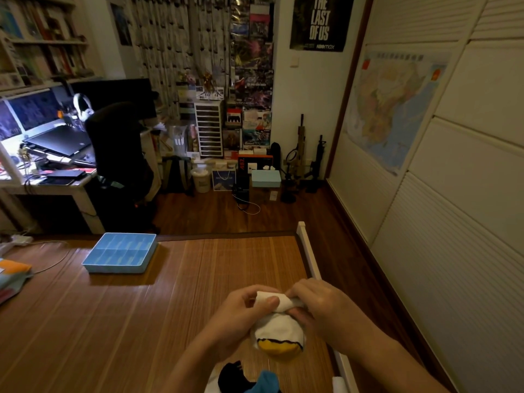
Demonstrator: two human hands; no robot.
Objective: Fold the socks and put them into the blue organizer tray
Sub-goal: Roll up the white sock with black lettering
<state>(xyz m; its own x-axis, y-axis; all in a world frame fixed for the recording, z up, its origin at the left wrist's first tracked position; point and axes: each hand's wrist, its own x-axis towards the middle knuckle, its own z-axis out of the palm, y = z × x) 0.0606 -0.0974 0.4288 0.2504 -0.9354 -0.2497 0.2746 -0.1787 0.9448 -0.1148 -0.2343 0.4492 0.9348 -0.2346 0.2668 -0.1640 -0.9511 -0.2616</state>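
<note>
A white sock with a yellow, black-edged toe (276, 330) hangs between both hands above the bamboo mat. My left hand (241, 310) pinches its upper rolled end with thumb on top. My right hand (317, 304) grips the same rolled end from the right. Below them, at the bottom edge, lies a small pile of other socks (249, 378) in black, blue and white. The blue organizer tray (120, 253) sits far off to the upper left on the mat, its compartments showing nothing inside.
The mat-covered surface (141, 321) ends at a white rail (307, 251) on the right, with wood floor beyond. Folded coloured cloth (12, 279) and a cable lie at the left edge. A desk and dark chair (119, 154) stand behind the tray.
</note>
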